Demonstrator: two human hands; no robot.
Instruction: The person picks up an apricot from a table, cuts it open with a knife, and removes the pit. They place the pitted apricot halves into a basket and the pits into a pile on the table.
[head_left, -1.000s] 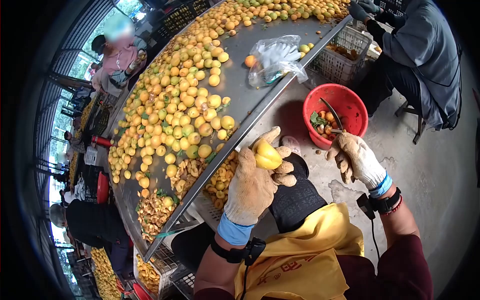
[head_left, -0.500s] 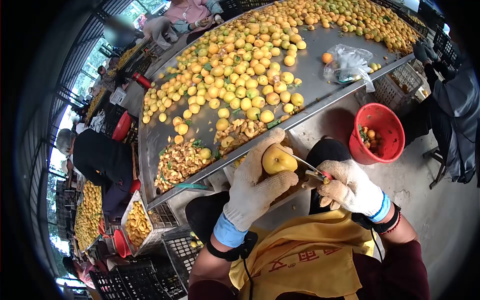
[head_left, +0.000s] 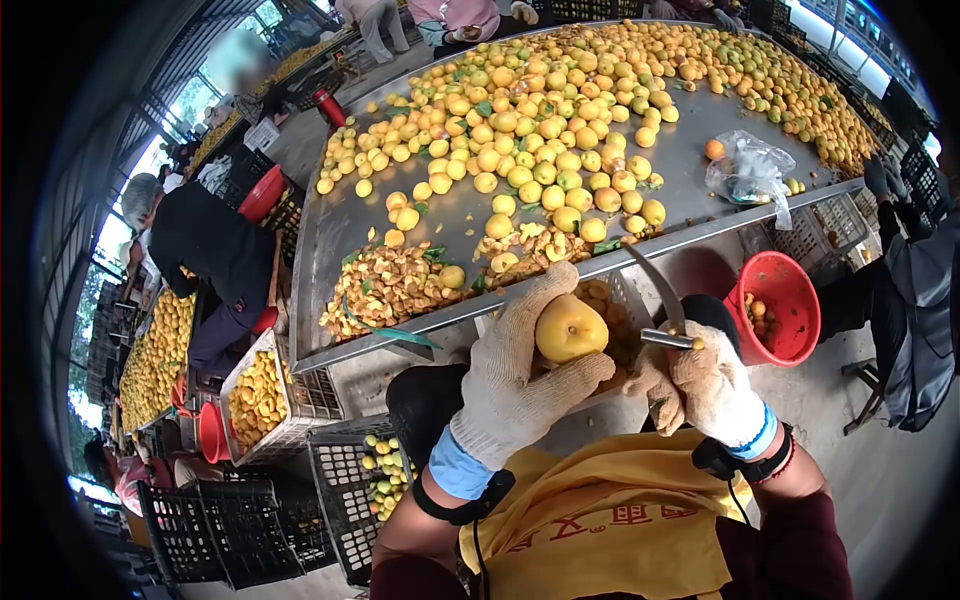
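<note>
My left hand (head_left: 505, 375), in a cream knitted glove, holds a round yellow peach (head_left: 572, 328) between thumb and fingers. Its dimpled end faces me. To its right, my gloved right hand (head_left: 712, 385) is closed around a knife with a curved blade (head_left: 662, 285). The blade points up and leftward, apart from the peach, and a short metal piece shows at its base. Most of the handle is hidden in the fist. Below and behind the peach stands a crate of cut fruit (head_left: 605, 300), partly covered by my hands.
A metal table (head_left: 450, 215) ahead carries many yellow peaches, piles of cut pieces (head_left: 385, 290) and a plastic bag (head_left: 750, 170). At right stands a red bucket (head_left: 775, 300); at lower left, a black crate (head_left: 345, 490). Other people (head_left: 205, 255) work around.
The knife blade has come away from the peach and now points upward, with my right hand farther from the fruit. The peach has turned in my left hand. The view has shifted.
</note>
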